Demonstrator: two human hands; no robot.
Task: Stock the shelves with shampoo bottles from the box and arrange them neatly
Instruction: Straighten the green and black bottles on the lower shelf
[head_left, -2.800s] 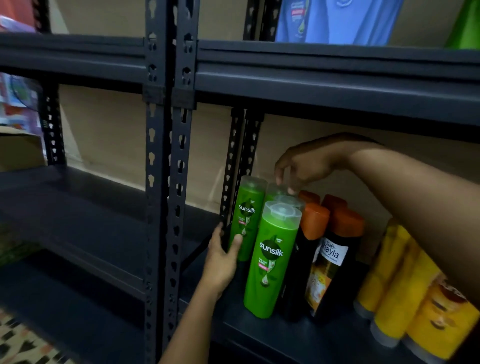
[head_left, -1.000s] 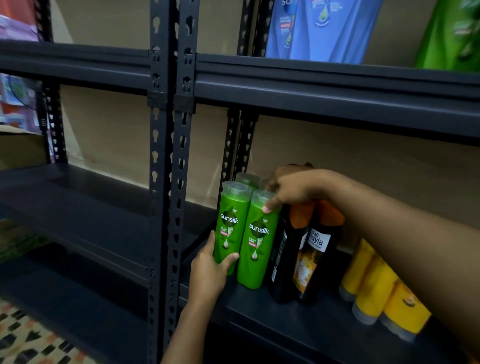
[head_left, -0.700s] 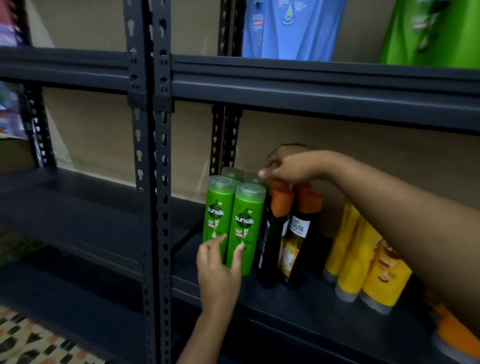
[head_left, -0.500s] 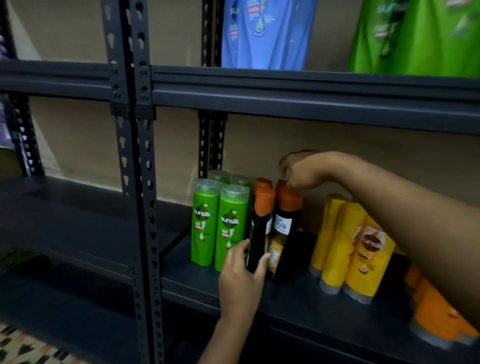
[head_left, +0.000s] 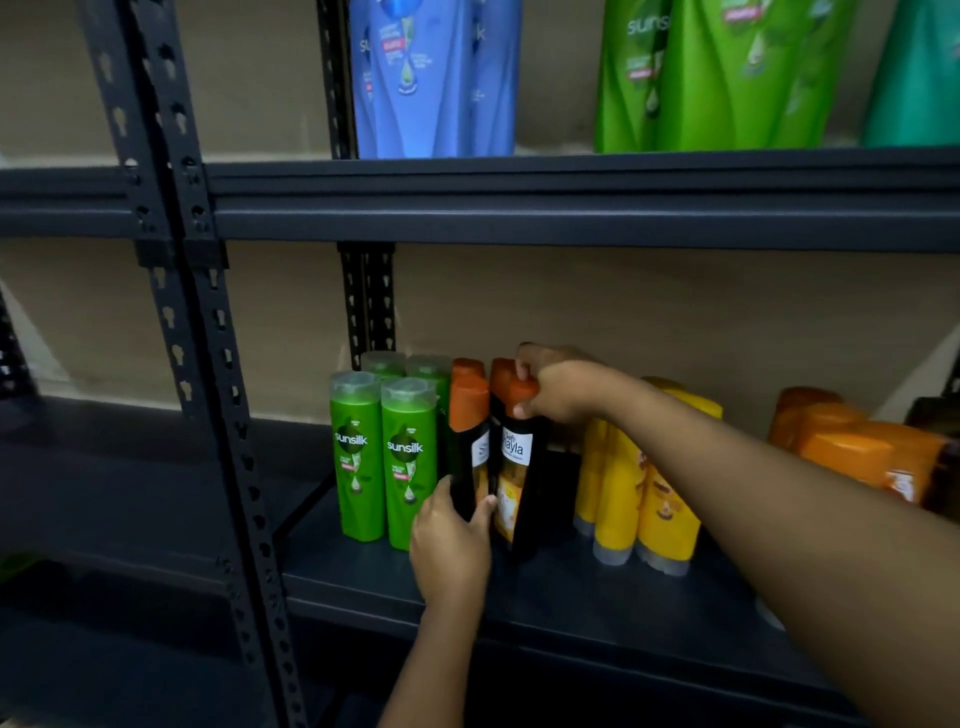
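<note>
Several green Sunsilk bottles (head_left: 358, 457) stand upright at the left end of the dark shelf (head_left: 597, 597). Right beside them stand black bottles with orange caps. My left hand (head_left: 452, 545) grips the lower body of the front left black bottle (head_left: 467, 447), thumb and fingers on either side. My right hand (head_left: 561, 387) holds the orange cap of the front right black bottle (head_left: 519, 478). Further right stand yellow bottles (head_left: 639, 493).
Orange bottles (head_left: 852, 441) lie at the far right of the shelf. The upper shelf carries blue bottles (head_left: 436, 78) and large green bottles (head_left: 722, 73). A perforated steel upright (head_left: 208, 374) stands left of the bottles, with a bare shelf bay beyond it.
My left hand moved from the green bottles to the front left black bottle. My right hand shifted from the green caps to the orange cap. The view drifted right.
</note>
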